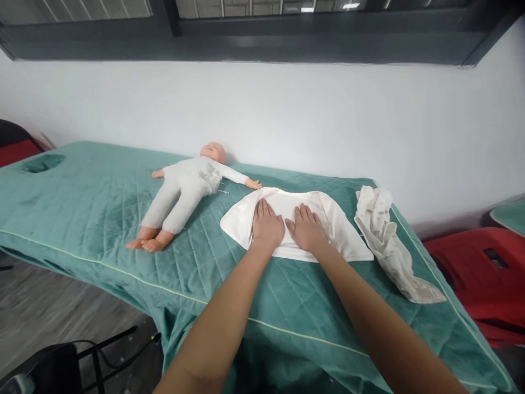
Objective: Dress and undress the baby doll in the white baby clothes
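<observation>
A white cloth (pixel 350 230), partly folded over, lies spread on the green quilted bed cover (pixel 197 262). My left hand (pixel 267 223) rests flat on its left half, fingers stretched out and pointing away from me. On the right half, my right hand (pixel 307 227) presses down with its palm, fingers extended. Neither hand grips anything. Left of the cloth, a baby doll (pixel 184 180) in a white outfit lies on its back, with one outstretched hand close to the cloth's far edge.
A crumpled, patterned white garment (pixel 388 246) lies near the bed's right end. Red plastic stools (pixel 476 273) stand beyond that end. The bed runs along a white wall (pixel 287 109) below a dark window frame (pixel 311 41). A black chair (pixel 53 366) is at lower left.
</observation>
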A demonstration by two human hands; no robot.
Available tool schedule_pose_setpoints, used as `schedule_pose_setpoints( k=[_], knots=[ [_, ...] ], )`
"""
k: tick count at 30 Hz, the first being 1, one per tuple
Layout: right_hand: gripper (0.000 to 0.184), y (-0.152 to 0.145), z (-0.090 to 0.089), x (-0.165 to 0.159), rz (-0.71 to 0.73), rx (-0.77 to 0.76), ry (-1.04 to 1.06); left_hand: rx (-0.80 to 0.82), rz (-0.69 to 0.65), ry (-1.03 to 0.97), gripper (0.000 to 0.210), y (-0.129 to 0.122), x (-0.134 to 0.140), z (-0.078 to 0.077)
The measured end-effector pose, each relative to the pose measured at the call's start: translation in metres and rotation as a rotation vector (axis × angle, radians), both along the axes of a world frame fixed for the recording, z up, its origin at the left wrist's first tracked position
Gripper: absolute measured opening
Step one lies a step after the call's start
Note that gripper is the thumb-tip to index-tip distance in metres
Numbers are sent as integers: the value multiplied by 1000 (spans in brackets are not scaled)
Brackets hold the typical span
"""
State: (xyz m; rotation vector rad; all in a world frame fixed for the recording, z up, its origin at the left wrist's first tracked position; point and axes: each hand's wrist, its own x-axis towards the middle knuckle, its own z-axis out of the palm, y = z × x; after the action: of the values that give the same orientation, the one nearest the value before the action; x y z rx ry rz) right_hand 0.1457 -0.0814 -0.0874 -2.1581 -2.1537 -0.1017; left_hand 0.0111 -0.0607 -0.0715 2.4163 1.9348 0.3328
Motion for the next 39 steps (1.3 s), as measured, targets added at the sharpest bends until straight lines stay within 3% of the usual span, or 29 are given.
schedule_pose_setpoints(
  k=[15,22,28,34,39],
  knots=[
    [63,-54,-1,-8,50,22,-3,44,-55,-78,61,-51,-25,-10],
    [52,-112,7,-8,158,165,68,134,-132,-78,53,-95,-46,-16],
    [42,-155,0,18,211,343,231,162,-180,-120,46,-135,-74,-12],
    [29,-154,-13,51,223,325,147,123,-239,-166,44,-137,-84,-10],
    [27,-141,-5,53,225,299,-6,88,-313,-216,40,-120,-95,-8]
  ],
)
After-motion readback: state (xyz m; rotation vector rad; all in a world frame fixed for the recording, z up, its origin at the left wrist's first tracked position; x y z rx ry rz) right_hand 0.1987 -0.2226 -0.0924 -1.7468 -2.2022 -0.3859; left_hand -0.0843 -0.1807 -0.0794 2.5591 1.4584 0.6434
